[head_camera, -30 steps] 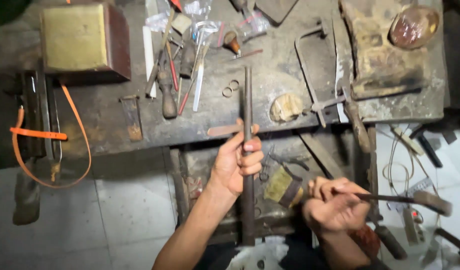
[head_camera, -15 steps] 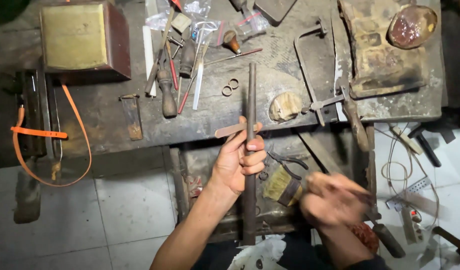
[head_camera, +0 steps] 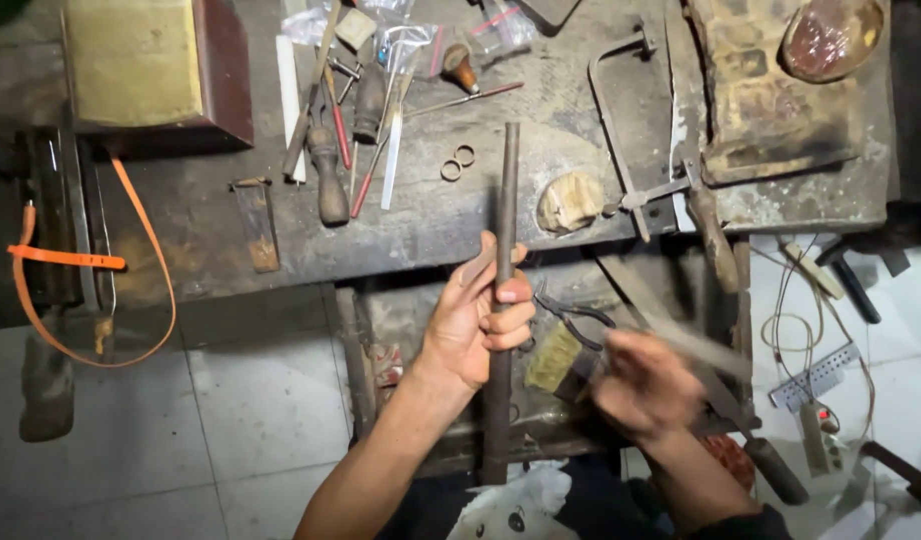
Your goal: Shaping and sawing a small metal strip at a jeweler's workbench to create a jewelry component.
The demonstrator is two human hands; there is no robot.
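The left hand (head_camera: 478, 320) is wrapped around a long dark metal rod (head_camera: 502, 300), fingers curled over it near its middle and the thumb lying along its side. The rod runs straight away from the person, its far tip lying over the worn workbench (head_camera: 431, 220) beyond the knuckles and its near end down toward the person's lap, below the wrist.

The right hand (head_camera: 646, 385) sits just to the side of the left, blurred with motion. It is closed around the handle of a tool (head_camera: 701, 345) whose pale streaked length runs outward from the fist; I cannot tell what kind of tool it is. Between the two hands lies a yellowish brush (head_camera: 556, 355), and just above it a pair of dark pliers (head_camera: 571, 312).

Past the left fingertips, on the bench, two small rings (head_camera: 458, 163) lie side by side just beside the rod's tip. Further to the left of that hand is a cluster of wooden-handled tools (head_camera: 331, 170), and beyond them a box (head_camera: 146, 65) with a dull yellow top. Beyond the right hand a saw frame (head_camera: 621, 130) rests on the bench, with a crumpled tan lump (head_camera: 571, 200) beside it. An orange strap (head_camera: 81, 262) loops off the bench edge, well apart from both hands.
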